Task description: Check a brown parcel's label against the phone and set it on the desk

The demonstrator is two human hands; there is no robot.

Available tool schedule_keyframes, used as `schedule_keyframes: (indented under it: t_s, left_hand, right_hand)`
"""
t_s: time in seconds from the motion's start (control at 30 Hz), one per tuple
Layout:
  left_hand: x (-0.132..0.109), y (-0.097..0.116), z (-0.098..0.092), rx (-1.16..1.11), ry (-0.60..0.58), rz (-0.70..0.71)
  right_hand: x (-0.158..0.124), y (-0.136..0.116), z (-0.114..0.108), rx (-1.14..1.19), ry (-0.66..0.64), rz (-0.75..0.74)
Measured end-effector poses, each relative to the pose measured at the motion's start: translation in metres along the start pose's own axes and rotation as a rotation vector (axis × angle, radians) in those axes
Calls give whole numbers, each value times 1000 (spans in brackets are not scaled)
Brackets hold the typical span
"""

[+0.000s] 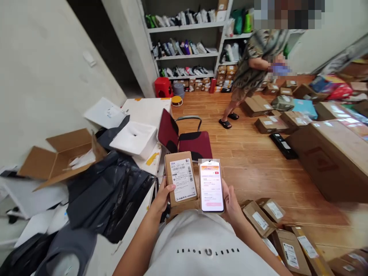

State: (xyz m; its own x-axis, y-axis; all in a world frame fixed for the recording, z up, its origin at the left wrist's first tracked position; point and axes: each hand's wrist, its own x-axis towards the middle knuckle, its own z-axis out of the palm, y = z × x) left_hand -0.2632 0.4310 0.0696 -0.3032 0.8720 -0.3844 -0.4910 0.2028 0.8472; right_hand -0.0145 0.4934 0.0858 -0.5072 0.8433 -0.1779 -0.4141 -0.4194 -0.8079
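Observation:
In my left hand [164, 194] is a small brown cardboard box [170, 168], its white shipping label [183, 182] facing up at me. The thumb lies over the box's left edge, and the other fingers are hidden beneath it. My right hand [231, 199] grips a smartphone [211, 188] along its right side, with the lit screen turned toward me. Box and phone are side by side in front of my white shirt [207, 237], a narrow gap between them.
A maroon chair [195, 143] stands ahead, beside a white table [148, 107] with a foam box [135, 138]. Shelves [186, 27] of parcels line the back. Another person [253, 61] stands at right, among floor cartons [324, 153]. More small boxes [260, 218] lie by my right arm.

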Motion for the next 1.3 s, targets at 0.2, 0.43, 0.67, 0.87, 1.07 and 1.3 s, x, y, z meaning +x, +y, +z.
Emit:
schedule_keyframes:
  t_s: [0.2,0.43,0.67,0.87,1.07,1.3]
  left_hand:
    - [44,-14,147,68,-165,-47]
    - [77,-33,250,200,-255,-157]
    - [103,-41,311,347,-353,-206]
    - [133,-35,355,391,-482,-253]
    - [187,-25,374,437,-561,-266]
    - [244,-10,391,475,-635,-291]
  right_hand:
    - [-10,-97,-86,63,11,-141]
    - [-22,-149,-150,154,88,-250]
    - [-30,-163,-193,219,240,-322]
    - [-20,-180,-203,252,389,-374]
    - [22,-197,-205,381,699,-348]
    - [70,-205,-213,424,747,-415]
